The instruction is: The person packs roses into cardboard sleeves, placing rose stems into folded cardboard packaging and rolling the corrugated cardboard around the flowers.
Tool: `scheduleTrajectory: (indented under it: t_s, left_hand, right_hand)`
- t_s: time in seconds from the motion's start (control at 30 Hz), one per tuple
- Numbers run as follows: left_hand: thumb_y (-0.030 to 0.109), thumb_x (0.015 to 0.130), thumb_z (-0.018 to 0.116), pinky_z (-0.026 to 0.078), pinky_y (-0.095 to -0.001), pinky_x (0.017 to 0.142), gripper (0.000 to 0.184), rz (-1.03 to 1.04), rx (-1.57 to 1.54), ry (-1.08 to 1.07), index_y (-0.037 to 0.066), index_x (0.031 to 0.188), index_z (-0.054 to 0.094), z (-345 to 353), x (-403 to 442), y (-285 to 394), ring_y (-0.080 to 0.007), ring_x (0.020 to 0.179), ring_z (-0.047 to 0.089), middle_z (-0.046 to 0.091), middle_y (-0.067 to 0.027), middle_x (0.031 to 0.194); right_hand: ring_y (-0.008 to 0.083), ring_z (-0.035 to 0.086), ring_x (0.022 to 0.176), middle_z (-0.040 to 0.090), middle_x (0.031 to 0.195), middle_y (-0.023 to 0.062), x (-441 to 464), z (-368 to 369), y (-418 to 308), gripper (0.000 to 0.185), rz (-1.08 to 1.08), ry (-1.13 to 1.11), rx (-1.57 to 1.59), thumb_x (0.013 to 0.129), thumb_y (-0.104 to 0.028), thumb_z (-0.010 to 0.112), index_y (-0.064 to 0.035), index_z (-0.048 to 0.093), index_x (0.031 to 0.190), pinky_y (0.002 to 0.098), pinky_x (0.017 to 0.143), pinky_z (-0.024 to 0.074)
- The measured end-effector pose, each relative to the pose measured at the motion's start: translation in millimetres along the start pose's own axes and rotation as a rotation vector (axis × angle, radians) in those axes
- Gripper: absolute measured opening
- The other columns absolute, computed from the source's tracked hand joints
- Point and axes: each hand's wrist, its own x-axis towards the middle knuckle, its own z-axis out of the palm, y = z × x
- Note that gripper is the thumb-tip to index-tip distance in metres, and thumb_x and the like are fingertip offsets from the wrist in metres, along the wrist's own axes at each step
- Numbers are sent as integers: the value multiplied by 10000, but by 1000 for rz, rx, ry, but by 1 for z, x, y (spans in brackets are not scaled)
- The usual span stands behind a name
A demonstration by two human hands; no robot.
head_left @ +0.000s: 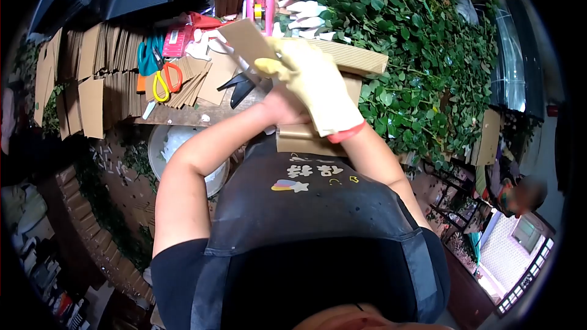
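Observation:
My right hand (310, 79) wears a pale yellow glove with a red cuff. Its thumb and fingers close on a flat brown cardboard piece (246, 41), tilted up to the left. My bare left hand (285, 107) lies just below the glove, and its fingers are hidden behind it. A ribbed strip of corrugated cardboard (361, 58) lies beyond the glove, and another folded cardboard piece (309, 140) sits against my apron. Left of my hands are a black pointed tool (239, 88), scissors with yellow and orange handles (166, 83) and teal-handled cutters (150, 56).
Stacked cardboard pieces (92, 61) line the left side of the table. A pink tape dispenser (260, 7) and white-wrapped bundles (306, 12) stand at the back. Leafy green stems (416, 73) cover the right. Below the left edge is a white bucket (160, 153). Another person (510, 198) is far right.

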Motion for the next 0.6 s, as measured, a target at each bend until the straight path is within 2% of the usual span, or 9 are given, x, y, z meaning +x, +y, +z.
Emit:
scheduleTrajectory:
  t_s: [0.03, 0.1, 0.13, 0.2, 0.23, 0.27, 0.43, 0.53, 0.6]
  left_hand:
    - [476, 929, 634, 363, -530, 1199, 563, -5, 21, 9, 154, 1391, 643, -1, 1, -1, -392, 1393, 503, 586, -161, 1455]
    - [500, 931, 635, 389, -541, 1175, 512, 231, 596, 97, 135, 1281, 714, -11, -7, 10, -401, 1344, 544, 617, -174, 1386]
    - [526, 940, 634, 396, -542, 1168, 539, 154, 492, 16, 127, 1297, 701, 1, -10, -10, -400, 1338, 546, 615, -165, 1392]
    - [557, 959, 598, 382, -509, 1182, 601, 169, 426, 128, 115, 1363, 657, 6, -10, -13, -372, 1371, 522, 600, -152, 1438]
    - [569, 968, 578, 371, -492, 1191, 637, 157, 516, 240, 108, 1405, 627, 0, -8, 5, -353, 1392, 508, 590, -148, 1464]
    - [563, 969, 570, 367, -497, 1189, 660, 113, 545, 117, 101, 1439, 597, -13, -5, 21, -360, 1396, 507, 580, -164, 1471]
    - [388, 976, 594, 393, -506, 1144, 562, 250, 707, 60, 75, 1443, 588, -23, -15, 3, -395, 1354, 523, 565, -202, 1464]
    - [194, 961, 606, 401, -480, 1145, 492, 141, 719, 325, 37, 1426, 569, -32, -44, -8, -387, 1348, 518, 561, -218, 1449]
    - [189, 945, 640, 363, -491, 1183, 527, -142, 301, 820, -23, 1414, 527, -15, -49, -8, -432, 1361, 486, 546, -238, 1394]
  right_hand:
    - [338, 699, 989, 737, 1078, 145, -3, -5, 0, 397, -17, 62, 59, 943, -384, 720, -117, 711, 1237, 437, 871, 558]
    - [337, 699, 1025, 739, 1151, 134, -19, -28, 2, 449, 71, -4, 231, 931, -381, 732, -133, 709, 1305, 411, 918, 555]
    - [248, 711, 1041, 746, 1172, 110, -34, -30, 14, 379, 139, -73, 301, 969, -306, 734, -88, 711, 1279, 367, 917, 551]
    - [141, 683, 1045, 735, 1189, 75, -59, -41, 22, 310, 719, -315, 807, 998, -215, 730, -34, 710, 1249, 324, 902, 539]
    - [105, 666, 1034, 734, 1162, 53, -71, -41, 37, 306, 771, -397, 854, 993, -198, 742, -18, 708, 1239, 297, 890, 531]
    - [69, 649, 1024, 733, 1136, 31, -89, -34, 59, 303, 821, -480, 904, 988, -180, 754, -2, 707, 1228, 270, 879, 523]
    - [129, 665, 643, 738, 762, 81, -97, -30, 103, 437, 867, -688, 525, 999, -428, 726, 9, 729, 989, 278, 616, 540]
    - [120, 637, 583, 726, 717, 79, -85, -33, 93, 447, 825, -732, 390, 993, -443, 735, -6, 707, 905, 273, 572, 532]
    - [134, 640, 561, 714, 679, 75, -86, -30, 91, 480, 809, -698, 362, 991, -476, 723, -12, 722, 867, 285, 559, 524]
